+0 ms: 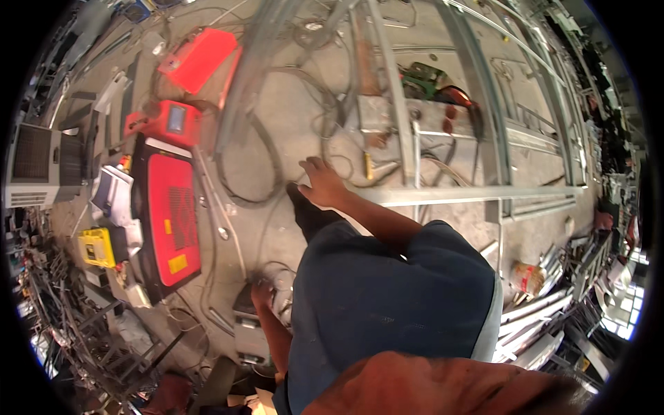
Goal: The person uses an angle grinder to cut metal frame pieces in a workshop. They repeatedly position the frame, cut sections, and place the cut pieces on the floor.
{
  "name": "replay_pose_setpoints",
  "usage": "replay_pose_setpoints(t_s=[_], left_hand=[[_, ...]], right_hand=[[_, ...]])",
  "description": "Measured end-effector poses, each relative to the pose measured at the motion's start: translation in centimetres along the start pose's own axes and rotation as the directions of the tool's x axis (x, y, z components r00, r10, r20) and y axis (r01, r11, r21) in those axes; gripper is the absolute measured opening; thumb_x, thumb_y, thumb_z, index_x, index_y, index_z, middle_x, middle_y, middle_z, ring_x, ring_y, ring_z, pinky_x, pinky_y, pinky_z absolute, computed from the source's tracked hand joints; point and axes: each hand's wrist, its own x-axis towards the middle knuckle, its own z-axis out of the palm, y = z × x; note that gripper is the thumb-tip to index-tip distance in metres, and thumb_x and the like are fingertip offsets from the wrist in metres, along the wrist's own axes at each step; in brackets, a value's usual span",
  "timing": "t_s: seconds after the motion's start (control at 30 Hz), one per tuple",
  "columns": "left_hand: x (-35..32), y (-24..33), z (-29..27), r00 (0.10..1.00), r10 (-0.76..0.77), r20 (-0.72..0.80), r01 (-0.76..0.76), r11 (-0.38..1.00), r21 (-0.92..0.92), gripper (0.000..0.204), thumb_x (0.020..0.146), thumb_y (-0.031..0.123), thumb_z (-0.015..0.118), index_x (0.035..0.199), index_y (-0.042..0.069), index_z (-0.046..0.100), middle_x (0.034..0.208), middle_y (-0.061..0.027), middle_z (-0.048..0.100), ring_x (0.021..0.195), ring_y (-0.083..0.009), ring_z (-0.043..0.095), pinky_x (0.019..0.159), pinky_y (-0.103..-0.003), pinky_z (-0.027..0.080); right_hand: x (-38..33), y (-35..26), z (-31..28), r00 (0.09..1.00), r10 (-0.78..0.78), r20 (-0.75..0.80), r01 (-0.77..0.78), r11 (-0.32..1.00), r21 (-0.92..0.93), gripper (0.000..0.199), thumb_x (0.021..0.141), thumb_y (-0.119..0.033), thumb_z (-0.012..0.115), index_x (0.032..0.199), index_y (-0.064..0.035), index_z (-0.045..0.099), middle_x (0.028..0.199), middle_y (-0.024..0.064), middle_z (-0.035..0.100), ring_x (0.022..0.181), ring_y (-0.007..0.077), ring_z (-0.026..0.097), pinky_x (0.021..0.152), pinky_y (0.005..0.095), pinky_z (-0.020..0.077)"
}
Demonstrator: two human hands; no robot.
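Observation:
My right hand [322, 181] reaches out over the concrete floor with its fingers spread and nothing visible in them. It is beside the dark shoe [294, 190] and just left of the near end of a steel tube frame [477, 196]. Low on the left, my left hand [262, 291] hangs by a dark object [245, 299] on a grey metal box [250, 339]. That hand is blurred and its fingers do not show clearly. Between my two hands a thin cable [270, 221] runs over the floor.
A red-and-black machine [173, 214] stands at left, with a red unit with a screen [169, 123] and a red box [200, 59] beyond it. A yellow case [97, 247] is farther left. A black hose [277, 159] loops across the floor. Metal profiles [536, 304] are stacked at right.

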Motion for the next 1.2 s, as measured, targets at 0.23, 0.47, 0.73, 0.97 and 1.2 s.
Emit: replay_pose_setpoints(t_s=[0.23, 0.47, 0.73, 0.97, 1.2], left_hand=[[8.3, 12.7, -2.1, 0.938, -0.291, 0.188, 0.287, 0.957, 0.049, 0.041, 0.088, 0.013, 0.059, 0.129, 0.006, 0.059, 0.071, -0.0031, 0.054, 0.055, -0.0137, 0.048, 0.045, -0.03, 0.036], [22.5, 22.6, -2.7, 0.806, -0.105, 0.583, -0.326, 0.743, 0.585, 0.048, 0.09, 0.014, 0.056, 0.136, 0.0, 0.053, 0.082, -0.0142, 0.061, 0.064, -0.0222, 0.058, 0.051, -0.038, 0.043], [28.7, 38.9, 1.9, 0.803, -0.143, 0.579, -0.272, 0.777, 0.568, 0.063, 0.083, 0.008, 0.06, 0.144, -0.004, 0.046, 0.075, -0.0064, 0.058, 0.057, -0.0121, 0.052, 0.044, -0.028, 0.037], [38.1, 41.6, 5.5, 0.696, -0.185, 0.693, -0.473, 0.608, 0.638, 0.056, 0.083, 0.015, 0.064, 0.135, -0.004, 0.055, 0.075, -0.0091, 0.058, 0.055, -0.0151, 0.054, 0.042, -0.03, 0.038], [24.1, 44.5, 16.9, 0.187, 0.278, 0.942, -0.97, 0.204, 0.132, 0.038, 0.083, 0.023, 0.075, 0.106, -0.006, 0.065, 0.095, -0.0209, 0.07, 0.087, -0.0337, 0.067, 0.081, -0.043, 0.052]], right_hand=[[10.7, -0.6, 3.6, 0.989, 0.13, 0.07, -0.134, 0.989, 0.056, 0.068, 0.078, -0.026, 0.073, 0.137, -0.0021, 0.051, 0.132, 0.0245, 0.054, 0.121, 0.0433, 0.054, 0.102, 0.0497, 0.0462], [13.8, -1.5, -0.8, 0.902, 0.408, 0.14, -0.418, 0.907, 0.053, 0.063, 0.083, -0.031, 0.07, 0.137, -0.0041, 0.052, 0.129, 0.0208, 0.057, 0.118, 0.0393, 0.058, 0.095, 0.048, 0.0505], [7.5, -5.5, 2.2, 0.695, 0.719, 0.032, -0.717, 0.689, 0.104, 0.053, 0.083, -0.029, 0.067, 0.131, -0.0069, 0.059, 0.123, 0.0223, 0.062, 0.111, 0.0411, 0.062, 0.091, 0.0503, 0.052], [-1.7, -7.9, 8.0, 0.555, 0.83, 0.055, -0.827, 0.544, 0.143, 0.055, 0.082, -0.037, 0.069, 0.127, -0.0058, 0.063, 0.107, 0.022, 0.069, 0.103, 0.0404, 0.066, 0.09, 0.0494, 0.053], [-12.6, -7.1, 10.5, 0.345, 0.938, 0.026, -0.901, 0.323, 0.289, 0.065, 0.08, -0.039, 0.07, 0.134, -0.0047, 0.06, 0.108, 0.0248, 0.07, 0.105, 0.0397, 0.067, 0.093, 0.0477, 0.0523]])
